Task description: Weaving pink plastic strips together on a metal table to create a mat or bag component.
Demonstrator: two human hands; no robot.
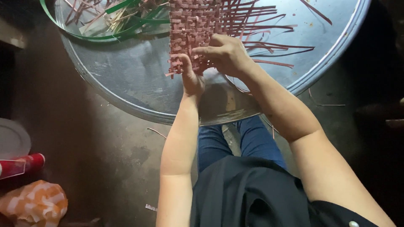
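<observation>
- A reddish woven strip mat (191, 29) lay at twelve o'clock on a large round metal tray (139, 84), which served as the work surface.
- The left hand (191, 77) had its fingers clamped on the mat's near edge.
- The right hand (225, 54) pressed down on the weave just beside it, fingers together and pinching a strip.
- A dense block looked finished; loose red strips (269, 29) fanning toward two o'clock remained unwoven, so the work seemed roughly midway.
- Green strips (113, 25) lay heaped at ten o'clock.
</observation>
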